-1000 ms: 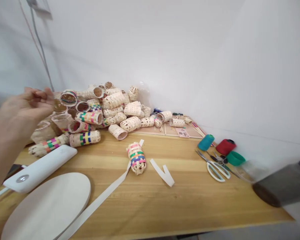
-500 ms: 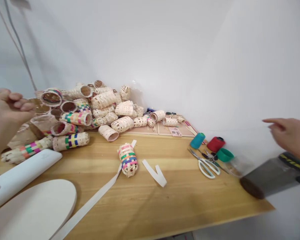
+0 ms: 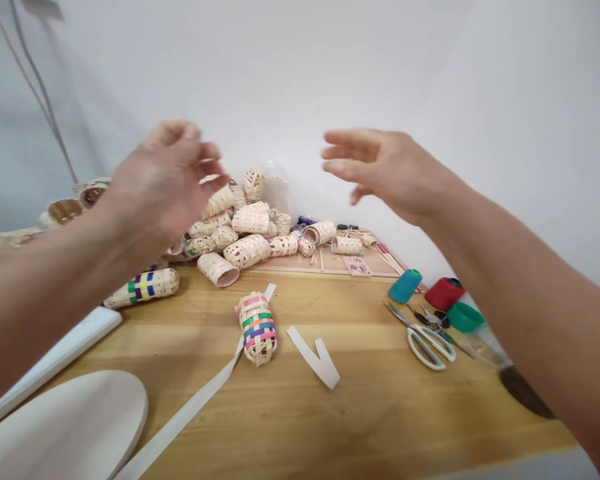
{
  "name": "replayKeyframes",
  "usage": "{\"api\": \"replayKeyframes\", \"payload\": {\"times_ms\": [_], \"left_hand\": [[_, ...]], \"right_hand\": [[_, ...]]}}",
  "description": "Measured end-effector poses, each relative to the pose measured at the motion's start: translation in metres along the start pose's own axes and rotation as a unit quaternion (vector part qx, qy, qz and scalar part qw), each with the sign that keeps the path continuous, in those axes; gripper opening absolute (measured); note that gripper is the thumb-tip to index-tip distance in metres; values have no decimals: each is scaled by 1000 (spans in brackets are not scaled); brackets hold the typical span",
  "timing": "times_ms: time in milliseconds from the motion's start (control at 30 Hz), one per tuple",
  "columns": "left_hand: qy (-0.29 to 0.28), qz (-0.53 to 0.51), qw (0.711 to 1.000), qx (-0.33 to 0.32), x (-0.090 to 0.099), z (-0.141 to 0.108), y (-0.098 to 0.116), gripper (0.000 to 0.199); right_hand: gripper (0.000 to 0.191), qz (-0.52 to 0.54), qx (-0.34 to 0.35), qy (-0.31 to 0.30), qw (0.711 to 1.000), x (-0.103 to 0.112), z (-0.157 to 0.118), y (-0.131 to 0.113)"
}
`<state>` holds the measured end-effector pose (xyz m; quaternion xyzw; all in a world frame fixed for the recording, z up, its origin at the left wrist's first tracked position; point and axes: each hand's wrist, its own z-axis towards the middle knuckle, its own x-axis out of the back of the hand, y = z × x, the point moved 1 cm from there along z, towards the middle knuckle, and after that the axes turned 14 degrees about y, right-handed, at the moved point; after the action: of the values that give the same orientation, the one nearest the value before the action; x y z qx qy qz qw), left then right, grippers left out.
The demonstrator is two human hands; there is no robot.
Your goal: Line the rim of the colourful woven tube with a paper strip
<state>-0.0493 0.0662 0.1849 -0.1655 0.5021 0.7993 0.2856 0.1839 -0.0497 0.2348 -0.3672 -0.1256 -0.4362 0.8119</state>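
Observation:
My left hand (image 3: 173, 177) hovers, slightly blurred, in front of the heap of woven baskets (image 3: 247, 250), its fingers loosely curled and apart with nothing held. Opposite it, my right hand (image 3: 375, 163) is raised before the wall, fingers spread and bare of any object. Below and between them, a small woven basket with pink, green, orange and blue bands (image 3: 259, 328) lies on the wooden table (image 3: 360, 427). A long white strip (image 3: 200, 397) runs from under it toward the front. A short folded white strip (image 3: 317, 360) lies to its right.
White-handled scissors (image 3: 425, 343) lie at the right, near a teal thread cone (image 3: 405, 286), a red thread cone (image 3: 444, 293) and a green ring-shaped item (image 3: 465, 317). A round white board (image 3: 70, 427) and a long white object (image 3: 50, 363) occupy the front left.
Both hands have swung inward from the far sides toward the middle, and the right fingers have spread. The small basket and the strips have kept their places on the table.

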Motion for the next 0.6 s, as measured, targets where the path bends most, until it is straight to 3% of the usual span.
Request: {"api": "replayKeyframes", "payload": {"times_ms": [100, 233, 333, 467, 533, 600], "left_hand": [[-86, 46, 995, -33, -53, -32, 2, 16], [-129, 21, 991, -31, -82, -52, 10, 16], [-139, -7, 990, -11, -89, -58, 16, 15], [-155, 20, 987, 28, -89, -63, 22, 9], [-146, 71, 987, 14, -80, -64, 22, 11], [-120, 124, 985, -18, -61, -63, 19, 17]], "right_hand": [[40, 192, -23, -34, 981, -27, -8, -41], [21, 341, -67, -82, 934, -30, -22, -61], [15, 376, -85, -67, 920, -28, -31, -63], [20, 318, -84, -23, 944, -28, -33, -62], [16, 253, -100, 28, 962, -12, -30, -54], [13, 173, -121, 104, 972, 21, -26, -40]]}}
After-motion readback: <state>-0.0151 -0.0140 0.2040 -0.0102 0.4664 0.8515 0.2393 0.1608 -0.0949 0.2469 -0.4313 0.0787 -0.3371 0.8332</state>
